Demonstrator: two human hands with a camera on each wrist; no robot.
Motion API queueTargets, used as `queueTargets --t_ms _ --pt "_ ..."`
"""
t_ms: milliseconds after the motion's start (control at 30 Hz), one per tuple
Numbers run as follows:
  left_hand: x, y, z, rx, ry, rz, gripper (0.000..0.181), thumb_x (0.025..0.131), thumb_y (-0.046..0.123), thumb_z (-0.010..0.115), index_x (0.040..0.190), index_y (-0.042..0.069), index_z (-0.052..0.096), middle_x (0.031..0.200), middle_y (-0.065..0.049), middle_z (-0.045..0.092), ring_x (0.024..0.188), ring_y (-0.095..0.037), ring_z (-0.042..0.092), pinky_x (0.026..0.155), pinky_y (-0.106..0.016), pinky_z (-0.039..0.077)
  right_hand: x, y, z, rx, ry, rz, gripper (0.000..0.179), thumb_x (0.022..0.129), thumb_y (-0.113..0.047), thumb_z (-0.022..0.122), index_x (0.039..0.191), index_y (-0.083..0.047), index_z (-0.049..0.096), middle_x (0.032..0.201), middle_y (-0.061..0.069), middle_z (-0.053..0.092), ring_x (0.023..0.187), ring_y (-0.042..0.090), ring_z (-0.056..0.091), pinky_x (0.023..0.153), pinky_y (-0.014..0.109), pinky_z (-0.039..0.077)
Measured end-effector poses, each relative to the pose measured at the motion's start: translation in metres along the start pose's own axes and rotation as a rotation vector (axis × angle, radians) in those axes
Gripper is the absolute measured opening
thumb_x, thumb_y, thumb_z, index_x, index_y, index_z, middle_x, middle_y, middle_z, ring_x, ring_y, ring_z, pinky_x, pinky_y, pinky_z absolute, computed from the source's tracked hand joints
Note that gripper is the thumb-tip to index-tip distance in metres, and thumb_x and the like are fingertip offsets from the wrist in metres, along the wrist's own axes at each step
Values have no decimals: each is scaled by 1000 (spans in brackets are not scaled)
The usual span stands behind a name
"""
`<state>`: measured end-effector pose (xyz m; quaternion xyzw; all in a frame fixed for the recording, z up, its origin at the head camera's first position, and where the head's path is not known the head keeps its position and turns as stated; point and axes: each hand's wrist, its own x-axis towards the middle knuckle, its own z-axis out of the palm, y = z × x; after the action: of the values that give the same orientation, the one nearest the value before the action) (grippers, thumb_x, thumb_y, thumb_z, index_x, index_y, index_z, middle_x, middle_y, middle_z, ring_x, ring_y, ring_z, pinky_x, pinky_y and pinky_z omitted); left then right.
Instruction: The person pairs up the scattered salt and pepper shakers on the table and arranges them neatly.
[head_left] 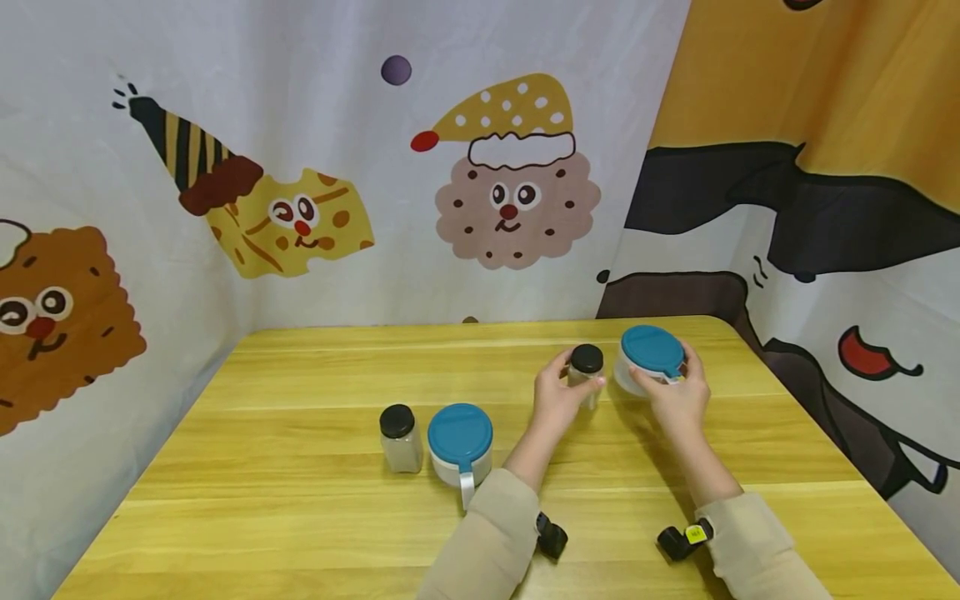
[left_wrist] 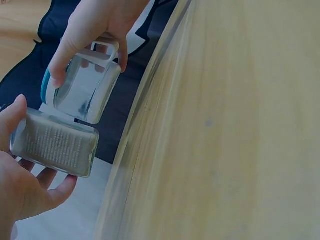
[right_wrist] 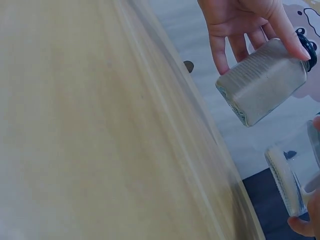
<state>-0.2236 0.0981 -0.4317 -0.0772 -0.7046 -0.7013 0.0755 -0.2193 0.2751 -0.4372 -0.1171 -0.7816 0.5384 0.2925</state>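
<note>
My left hand (head_left: 557,395) grips a square glass jar (left_wrist: 54,142) with a black lid (head_left: 587,358), fingers on one side and thumb on the other. Beside it on the right, my right hand (head_left: 679,400) holds a clear jar (left_wrist: 82,90) with a blue lid (head_left: 652,350) and a handle. Pale contents lie along the bottom of this jar in the right wrist view. Both wrist views show the two held jars above the table's surface, side by side with a narrow gap.
Left of my arms, a second black-lidded glass jar (head_left: 401,442) stands on the wooden table (head_left: 300,533). Next to it is another blue-lidded jar (head_left: 461,442), its handle toward me. A cartoon-printed curtain (head_left: 337,83) hangs behind the table.
</note>
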Motion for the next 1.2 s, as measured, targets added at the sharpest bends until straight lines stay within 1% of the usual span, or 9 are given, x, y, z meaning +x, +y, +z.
queueTargets --t_ms 200,367,633,800,1067,1200 --pt "-4 2 0 9 -5 -7 51 74 16 84 122 14 66 116 4 64 105 -19 54 86 -41 47 -5 -1 -2 -8 11 -28 84 72 -17 86 143 -7 41 133 16 50 120 29 43 100 49 33" --pt "-5 0 0 17 -9 -9 51 74 16 85 121 15 66 116 4 64 105 -19 54 85 -41 47 -8 -2 -2 -16 8 -45 85 72 -16 85 143 -6 40 134 17 50 121 30 43 100 50 33" --pt "-9 1 -2 46 -48 -20 55 75 20 84 126 16 64 120 7 62 108 -19 54 87 -41 47 -13 -4 -5 -19 11 -51 87 71 -13 85 144 -4 39 134 18 49 121 31 43 101 50 33" --pt "-11 0 -3 50 -72 -6 55 75 20 84 126 17 64 121 8 62 108 -18 54 88 -40 46 -16 -8 -7 -4 19 -57 86 71 -14 86 143 -3 41 133 18 50 120 31 44 101 50 33" --pt "-13 3 -5 59 -88 -11 56 75 22 84 127 16 63 120 8 62 105 -16 53 86 -39 46 -20 -8 -11 0 35 -54 85 70 -14 86 142 -7 43 131 15 52 118 26 46 99 47 35" --pt "-15 6 -5 68 -99 -20 57 74 23 84 127 16 63 120 8 62 104 -16 54 85 -37 47 -21 -8 -14 -5 35 -63 84 70 -15 86 142 -7 43 131 15 52 117 27 46 98 48 35"
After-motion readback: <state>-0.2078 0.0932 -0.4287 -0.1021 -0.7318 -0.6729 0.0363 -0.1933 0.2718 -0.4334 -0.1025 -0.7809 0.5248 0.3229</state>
